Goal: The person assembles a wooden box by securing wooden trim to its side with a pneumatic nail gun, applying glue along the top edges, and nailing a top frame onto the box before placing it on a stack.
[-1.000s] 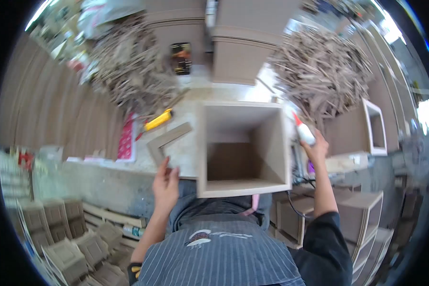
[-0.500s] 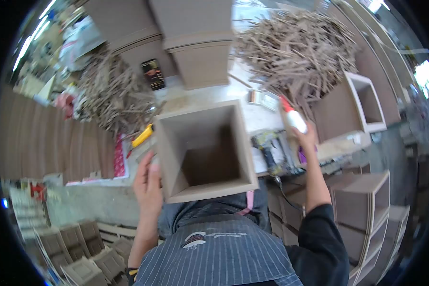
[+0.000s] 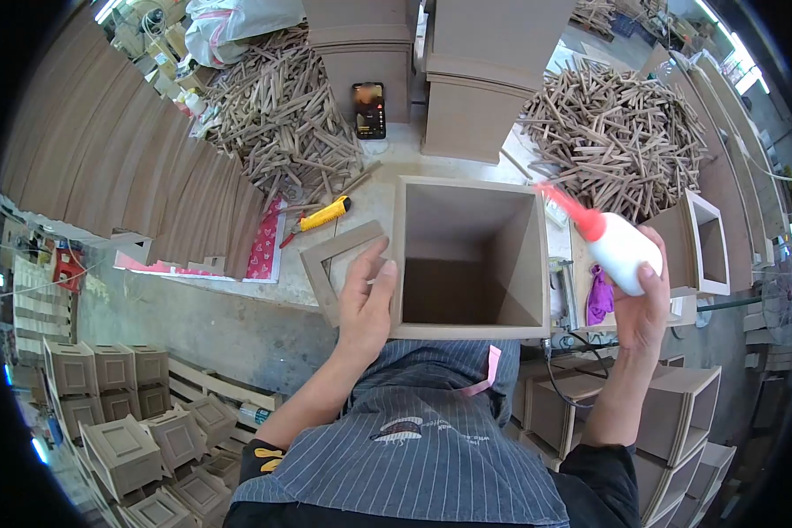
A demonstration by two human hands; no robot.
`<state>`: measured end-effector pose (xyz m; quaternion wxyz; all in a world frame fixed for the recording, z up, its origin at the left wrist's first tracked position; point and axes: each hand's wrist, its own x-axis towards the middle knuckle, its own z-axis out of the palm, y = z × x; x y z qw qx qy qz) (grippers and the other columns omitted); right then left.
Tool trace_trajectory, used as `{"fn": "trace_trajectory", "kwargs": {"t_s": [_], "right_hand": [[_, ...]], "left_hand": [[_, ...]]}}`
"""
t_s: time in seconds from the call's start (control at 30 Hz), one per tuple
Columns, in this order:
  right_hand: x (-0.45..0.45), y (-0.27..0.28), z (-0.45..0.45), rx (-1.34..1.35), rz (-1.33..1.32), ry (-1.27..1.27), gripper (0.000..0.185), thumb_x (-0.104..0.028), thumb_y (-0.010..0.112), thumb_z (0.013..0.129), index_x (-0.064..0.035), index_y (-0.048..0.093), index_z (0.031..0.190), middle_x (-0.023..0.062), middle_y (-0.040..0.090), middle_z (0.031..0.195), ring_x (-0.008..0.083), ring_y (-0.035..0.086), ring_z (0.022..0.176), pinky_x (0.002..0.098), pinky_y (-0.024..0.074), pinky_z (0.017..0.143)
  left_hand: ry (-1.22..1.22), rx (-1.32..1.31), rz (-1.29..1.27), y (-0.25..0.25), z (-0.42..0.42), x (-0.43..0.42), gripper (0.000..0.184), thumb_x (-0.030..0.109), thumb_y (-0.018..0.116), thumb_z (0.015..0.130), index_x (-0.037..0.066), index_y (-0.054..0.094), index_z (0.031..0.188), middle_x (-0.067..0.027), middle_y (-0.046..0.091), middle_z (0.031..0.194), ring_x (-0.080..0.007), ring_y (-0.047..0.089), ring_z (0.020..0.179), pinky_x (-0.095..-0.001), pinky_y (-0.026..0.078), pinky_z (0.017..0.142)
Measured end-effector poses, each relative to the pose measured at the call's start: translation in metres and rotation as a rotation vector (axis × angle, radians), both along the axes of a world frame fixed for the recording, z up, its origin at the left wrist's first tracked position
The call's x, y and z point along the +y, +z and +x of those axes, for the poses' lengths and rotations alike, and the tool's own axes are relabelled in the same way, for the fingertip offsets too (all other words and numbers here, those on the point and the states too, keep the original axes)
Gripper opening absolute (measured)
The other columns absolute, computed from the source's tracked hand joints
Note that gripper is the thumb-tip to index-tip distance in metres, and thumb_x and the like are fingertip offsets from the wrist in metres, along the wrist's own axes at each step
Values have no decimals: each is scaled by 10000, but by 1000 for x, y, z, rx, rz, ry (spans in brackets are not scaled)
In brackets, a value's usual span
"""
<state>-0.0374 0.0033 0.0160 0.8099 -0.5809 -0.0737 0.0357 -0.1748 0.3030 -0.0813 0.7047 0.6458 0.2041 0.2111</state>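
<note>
An open wooden box (image 3: pixel 471 331) stands in front of me, its open side turned up toward me. My left hand (image 3: pixel 365 304) rests against its left side, fingers stretched out and thumb by the rim. Partly under those fingers lies a small framed panel (image 3: pixel 317 273). In my right hand (image 3: pixel 644 304) is a white glue bottle (image 3: pixel 623 251) with a red nozzle, tilted so the tip points up and left toward the box's far right corner. A yellow utility knife (image 3: pixel 326 214) lies beyond the panel.
Piles of wood strips (image 3: pixel 620 132) lie at the back right and back left. A phone (image 3: pixel 370 110) leans against wooden boxes at the back. A purple cloth-like item (image 3: pixel 599 297) is near my right hand. Stacked panels (image 3: pixel 141 158) stand left; more boxes (image 3: pixel 123 453) sit low on the left.
The glue bottle has been lifted from the table's right side and tilted toward the box. My view has shifted, and the framed panel beside the box now shows.
</note>
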Motion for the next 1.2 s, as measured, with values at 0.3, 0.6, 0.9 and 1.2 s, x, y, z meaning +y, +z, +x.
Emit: {"fn": "trace_trajectory", "kwargs": {"t_s": [0.3, 0.6, 0.9, 1.2], "right_hand": [[88, 21, -3, -458, -532, 141, 596, -48, 832, 764, -40, 505, 1262, 85, 597, 1226, 178, 616, 1080, 316, 534, 890], [108, 12, 9, -583, -598, 174, 626, -54, 855, 736, -32, 514, 1261, 131, 546, 1304, 209, 582, 1153, 354, 526, 933], [116, 7, 18, -689, -649, 211, 605, -60, 872, 710, -42, 542, 1216, 122, 554, 1277, 215, 567, 1170, 334, 521, 917], [120, 12, 19, -822, -755, 160, 563, -76, 884, 678, -71, 584, 1155, 132, 597, 1223, 245, 609, 1103, 324, 535, 751]], "left_hand": [[-29, -65, 249, -3, -5, -3, 430, 178, 507, 1035, -14, 492, 1419, -126, 571, 1138, -208, 541, 1064, -301, 401, 979], [-10, -31, 234, -3, -5, -5, 417, 208, 491, 1046, -18, 516, 1396, -113, 542, 1031, -198, 535, 964, -300, 423, 907], [25, -86, 228, -4, -2, -6, 409, 201, 508, 1033, -11, 508, 1384, -113, 540, 1016, -190, 525, 937, -310, 429, 889], [20, -59, 220, -3, -2, -6, 391, 194, 513, 1026, -10, 520, 1360, -118, 540, 1015, -195, 534, 924, -321, 442, 870]]}}
